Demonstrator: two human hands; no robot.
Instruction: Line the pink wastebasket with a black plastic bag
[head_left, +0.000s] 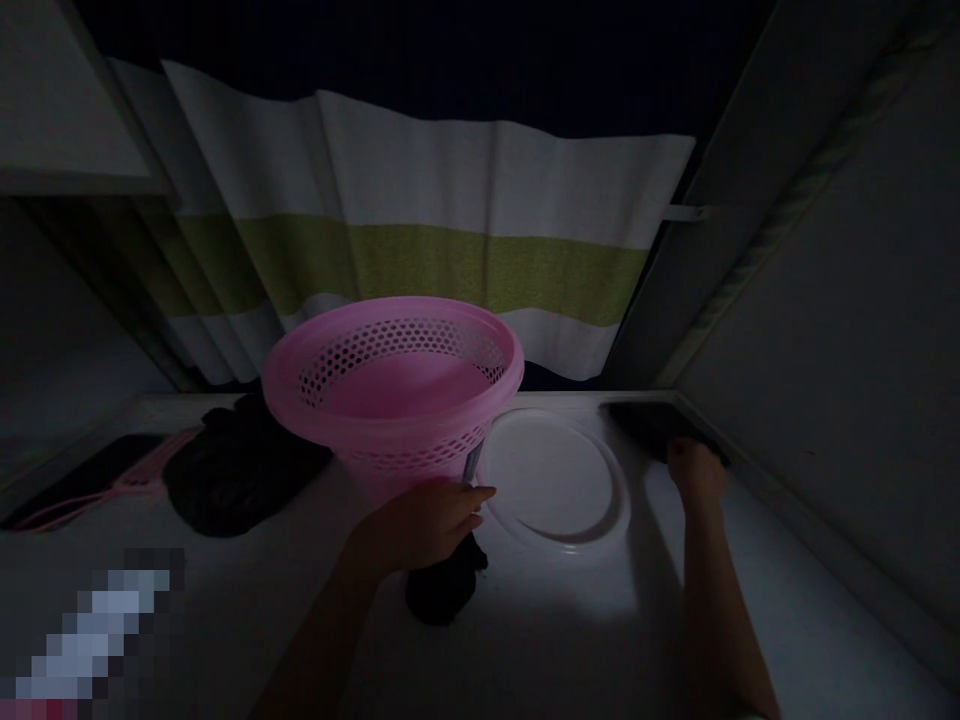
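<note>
Your left hand [424, 525] has its fingers loosely extended beside the lower front of the pink perforated plastic basket [405, 432], probably to steady it, contact unclear; your right hand [697, 475] is curled at the black flat item [645, 425] in the far right corner of the white table [555, 640], can't tell if it grips. Basket stands upright, likely so its mouth stays accessible, left of the white round shallow plastic lid [551, 475]; nothing shows in either.
</note>
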